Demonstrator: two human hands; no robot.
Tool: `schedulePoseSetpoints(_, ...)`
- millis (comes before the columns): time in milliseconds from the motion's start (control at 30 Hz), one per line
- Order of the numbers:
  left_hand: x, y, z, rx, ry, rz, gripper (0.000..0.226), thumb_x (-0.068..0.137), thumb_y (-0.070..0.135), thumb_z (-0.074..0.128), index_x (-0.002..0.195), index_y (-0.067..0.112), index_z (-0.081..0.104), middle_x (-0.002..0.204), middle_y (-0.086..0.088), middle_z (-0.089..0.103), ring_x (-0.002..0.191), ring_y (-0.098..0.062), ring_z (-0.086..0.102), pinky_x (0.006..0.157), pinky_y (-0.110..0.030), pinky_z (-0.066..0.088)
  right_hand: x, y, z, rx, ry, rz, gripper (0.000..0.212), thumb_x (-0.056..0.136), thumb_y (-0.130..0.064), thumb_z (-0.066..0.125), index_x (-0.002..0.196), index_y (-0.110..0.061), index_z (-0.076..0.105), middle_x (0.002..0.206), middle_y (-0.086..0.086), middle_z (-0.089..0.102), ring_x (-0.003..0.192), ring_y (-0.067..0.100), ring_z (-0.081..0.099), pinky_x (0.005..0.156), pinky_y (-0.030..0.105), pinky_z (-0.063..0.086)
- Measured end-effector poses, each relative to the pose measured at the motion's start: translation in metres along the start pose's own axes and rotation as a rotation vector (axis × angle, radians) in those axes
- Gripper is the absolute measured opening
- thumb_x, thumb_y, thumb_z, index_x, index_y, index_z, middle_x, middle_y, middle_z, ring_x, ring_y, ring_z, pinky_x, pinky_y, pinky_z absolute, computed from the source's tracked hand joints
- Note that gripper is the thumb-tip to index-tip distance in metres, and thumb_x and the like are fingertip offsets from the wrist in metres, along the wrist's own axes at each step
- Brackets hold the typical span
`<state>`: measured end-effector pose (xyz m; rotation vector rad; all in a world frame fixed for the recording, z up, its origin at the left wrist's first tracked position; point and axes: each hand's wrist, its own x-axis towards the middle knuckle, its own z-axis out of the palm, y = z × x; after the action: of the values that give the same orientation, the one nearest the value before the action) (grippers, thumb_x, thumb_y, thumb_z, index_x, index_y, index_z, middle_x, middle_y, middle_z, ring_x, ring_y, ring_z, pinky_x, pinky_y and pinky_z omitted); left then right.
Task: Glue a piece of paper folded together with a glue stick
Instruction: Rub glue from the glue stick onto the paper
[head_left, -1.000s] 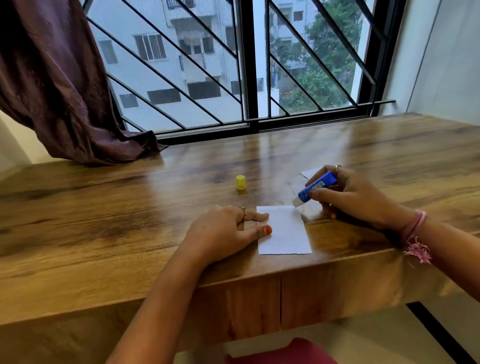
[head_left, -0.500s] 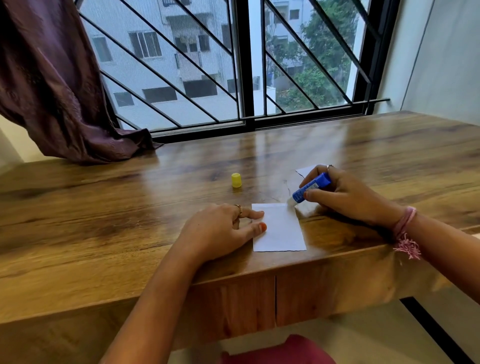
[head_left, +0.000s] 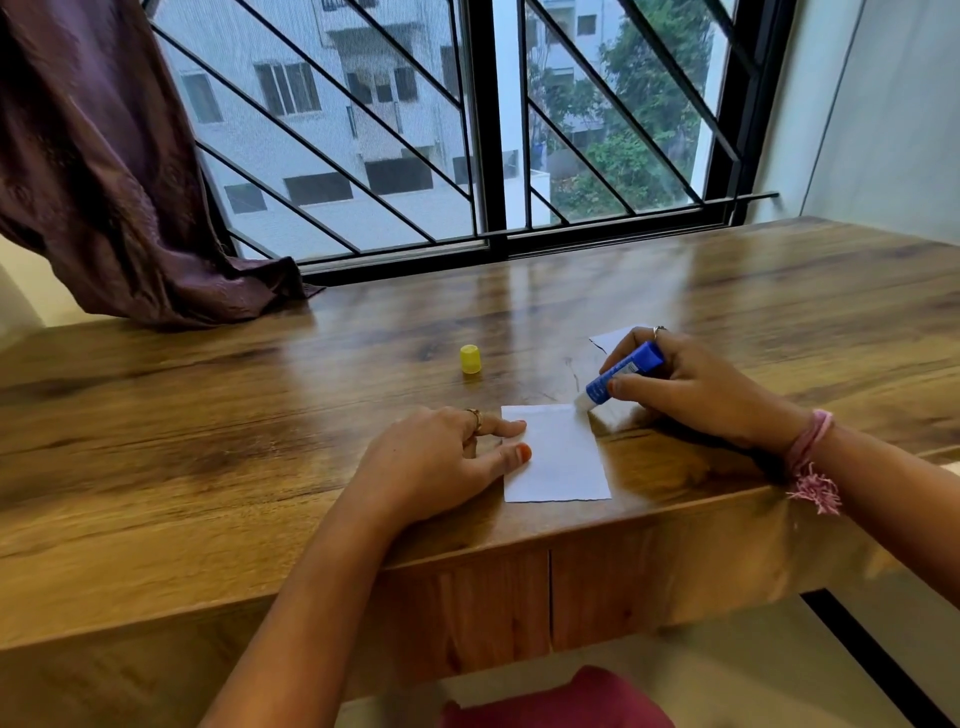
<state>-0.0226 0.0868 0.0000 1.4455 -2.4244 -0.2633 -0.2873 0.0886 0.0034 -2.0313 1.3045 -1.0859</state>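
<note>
**Glue stick held at the corner of the paper**

Held tight in the right hand (head_left: 691, 387) is the blue glue stick (head_left: 621, 375). It is gripped by the thumb and fingers and is tilted down to the left. Its white tip is touching the top right corner of the white paper (head_left: 558, 457), or is just above it; which one cannot be told.

The paper is laid flat on the wooden table (head_left: 208, 426), close to the front edge. It is pressed down at its left side by the left hand (head_left: 441, 462). That hand is laid flat and spread out, and nothing is gripped in it. An orange painted thumbnail is seen on the paper's left edge.

The yellow cap (head_left: 470, 359) is stood upright on the table, behind the paper and to the left, well apart from both hands. A second bit of white paper (head_left: 610, 339) is partly hidden behind the right hand. A pink thread band (head_left: 810, 457) is worn on the right wrist. A purple curtain (head_left: 104, 182) is draped at the far left by the window.
</note>
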Motion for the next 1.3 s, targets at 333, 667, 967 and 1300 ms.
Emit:
schedulePoseSetpoints(333, 0.000, 0.000, 0.000, -0.015, 0.006, -0.012, 0.035, 0.084, 0.064, 0.051, 0.116, 0.052, 0.058, 0.045, 0.012, 0.041, 0.048, 0.000, 0.042, 0.048, -0.024, 0.026, -0.002, -0.001, 0.000, 0.022, -0.061, -0.012, 0.007, 0.084, -0.005, 0.065, 0.085, -0.012, 0.063, 0.055, -0.011, 0.052, 0.047, 0.003, 0.043, 0.048, 0.013, 0.036)
schedulePoseSetpoints(667, 0.000, 0.001, -0.001, -0.013, -0.001, -0.017, 0.036, 0.084, 0.064, 0.051, 0.117, 0.052, 0.059, 0.047, 0.012, 0.041, 0.050, -0.001, 0.042, 0.049, -0.025, 0.026, -0.004, 0.000, -0.001, 0.060, -0.057, -0.007, 0.004, 0.079, -0.017, 0.067, 0.080, -0.017, 0.064, 0.057, -0.008, 0.051, 0.050, 0.008, 0.044, 0.049, 0.017, 0.036)
schedulePoseSetpoints(967, 0.000, 0.001, -0.001, -0.015, -0.006, -0.021, 0.035, 0.085, 0.063, 0.051, 0.117, 0.051, 0.058, 0.050, 0.011, 0.042, 0.052, -0.001, 0.041, 0.049, -0.026, 0.027, -0.007, -0.003, -0.001, 0.016, -0.041, -0.060, 0.007, 0.081, -0.014, 0.068, 0.079, -0.018, 0.062, 0.066, 0.002, 0.054, 0.057, 0.011, 0.047, 0.056, 0.023, 0.040)
schedulePoseSetpoints(1300, 0.000, 0.002, 0.000, -0.028, -0.010, -0.023, 0.035, 0.085, 0.062, 0.052, 0.117, 0.050, 0.059, 0.049, 0.010, 0.043, 0.051, -0.001, 0.041, 0.049, -0.026, 0.027, -0.010, -0.008, 0.000, 0.002, -0.088, -0.100, 0.007, 0.075, -0.019, 0.062, 0.081, -0.017, 0.062, 0.072, 0.000, 0.059, 0.062, 0.007, 0.051, 0.060, 0.020, 0.042)
